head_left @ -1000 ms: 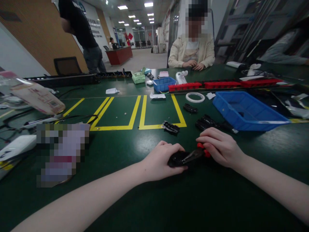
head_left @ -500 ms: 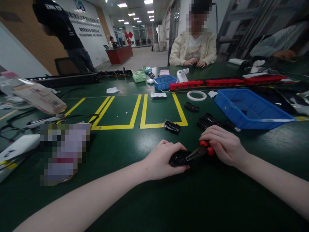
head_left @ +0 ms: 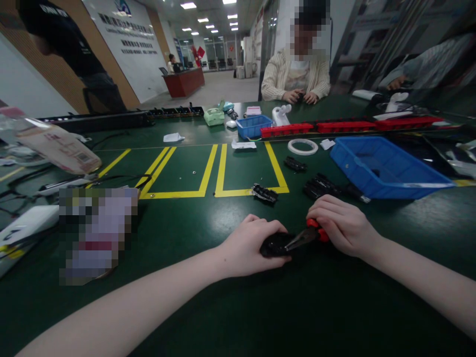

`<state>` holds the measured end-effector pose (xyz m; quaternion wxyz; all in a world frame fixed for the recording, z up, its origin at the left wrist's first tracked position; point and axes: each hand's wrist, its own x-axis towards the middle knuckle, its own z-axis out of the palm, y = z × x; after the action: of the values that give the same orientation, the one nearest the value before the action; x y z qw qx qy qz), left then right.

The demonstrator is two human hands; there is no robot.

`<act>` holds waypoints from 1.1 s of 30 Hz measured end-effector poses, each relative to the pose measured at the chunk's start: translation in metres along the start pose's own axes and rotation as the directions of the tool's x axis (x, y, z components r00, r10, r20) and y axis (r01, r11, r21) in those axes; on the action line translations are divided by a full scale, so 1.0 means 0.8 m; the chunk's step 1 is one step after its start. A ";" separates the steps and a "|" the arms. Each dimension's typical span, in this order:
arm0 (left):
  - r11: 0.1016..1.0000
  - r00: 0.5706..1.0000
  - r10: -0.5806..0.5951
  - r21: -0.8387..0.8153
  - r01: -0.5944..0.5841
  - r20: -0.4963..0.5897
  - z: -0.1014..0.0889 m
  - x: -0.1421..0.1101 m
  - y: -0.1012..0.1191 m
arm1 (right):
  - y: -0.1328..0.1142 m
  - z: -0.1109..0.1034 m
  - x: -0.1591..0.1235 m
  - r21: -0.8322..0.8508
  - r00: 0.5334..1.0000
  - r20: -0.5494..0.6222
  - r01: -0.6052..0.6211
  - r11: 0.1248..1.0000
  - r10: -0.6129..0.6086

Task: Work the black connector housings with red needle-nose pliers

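pliers (head_left: 305, 235) in right hand (head_left: 342, 227), blue bin edge (head_left: 424, 187) beyond

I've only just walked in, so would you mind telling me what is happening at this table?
Someone's left hand is holding a black part just above or on the green table. The right hand holds red-handled pliers, with their tips at that part; whether they grip it is hard to tell. More black pieces lie beyond the hands, near a large blue bin. Across the table sits another person, hands together.
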<state>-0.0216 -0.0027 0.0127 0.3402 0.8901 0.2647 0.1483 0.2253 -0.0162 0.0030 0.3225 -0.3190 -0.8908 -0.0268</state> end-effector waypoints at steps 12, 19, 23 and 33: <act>0.996 1.000 0.024 -0.083 -0.024 -0.006 -0.002 -0.001 0.004 | -0.002 -0.003 0.002 -0.015 1.000 -0.016 -0.008 1.000 0.007; 0.999 1.000 0.016 -0.052 -0.016 0.006 -0.001 0.000 0.003 | -0.001 0.000 0.000 -0.014 1.000 -0.022 -0.009 1.000 0.009; 1.000 1.000 0.007 -0.022 -0.006 0.028 0.000 0.000 0.002 | -0.003 0.003 -0.001 -0.020 0.999 -0.033 0.008 1.000 -0.009; 0.999 1.000 0.002 -0.037 -0.001 0.024 -0.002 -0.001 0.004 | -0.005 -0.002 0.004 -0.034 1.000 -0.018 0.012 0.999 -0.013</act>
<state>-0.0214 -0.0045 0.0159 0.3596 0.8856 0.2570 0.1428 0.2218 -0.0180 0.0068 0.3249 -0.3187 -0.8892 -0.0468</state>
